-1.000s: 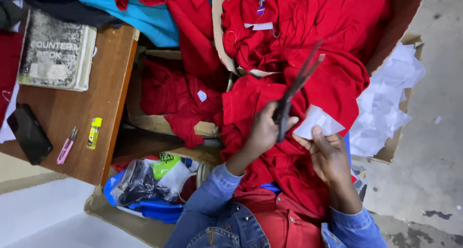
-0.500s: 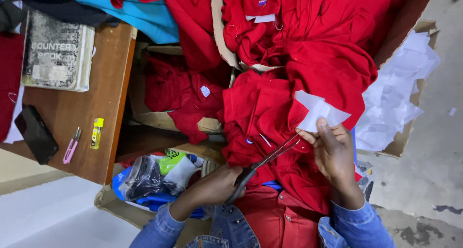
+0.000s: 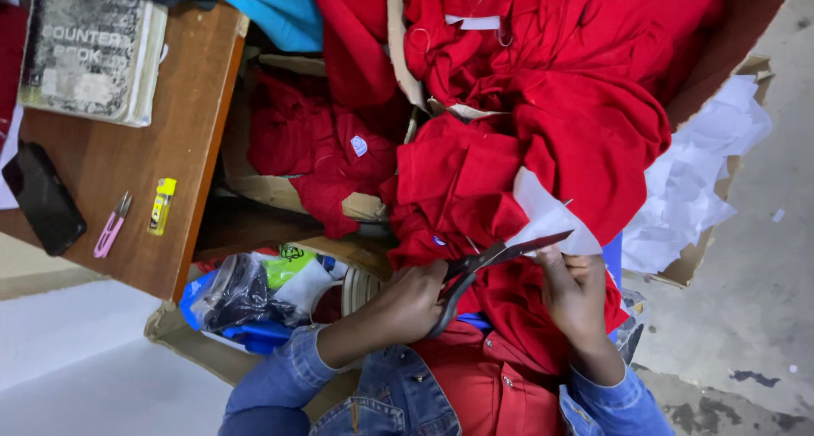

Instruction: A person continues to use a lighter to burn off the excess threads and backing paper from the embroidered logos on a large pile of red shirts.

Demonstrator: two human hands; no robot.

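My left hand (image 3: 413, 298) grips the dark handles of a pair of black scissors (image 3: 487, 262), whose blades point right and meet the lower edge of a white paper-like piece (image 3: 543, 215). My right hand (image 3: 577, 293) pinches that white piece against a red garment (image 3: 526, 173) heaped on my lap. Both arms wear blue denim sleeves. More red fabric lies under my hands.
A cardboard box (image 3: 254, 181) of red garments sits ahead, with teal cloth (image 3: 271, 8) above. A wooden table (image 3: 144, 173) at left carries a notebook (image 3: 89, 50), a black phone (image 3: 42, 198), pink thread snips (image 3: 110, 226) and a small yellow item (image 3: 161, 205). White paper scraps (image 3: 695, 190) lie right; plastic bags (image 3: 246, 296) sit below.
The scissors swung from upright in front of the garment down to a level position, and my left hand brought the blades onto the white piece held by my right hand.
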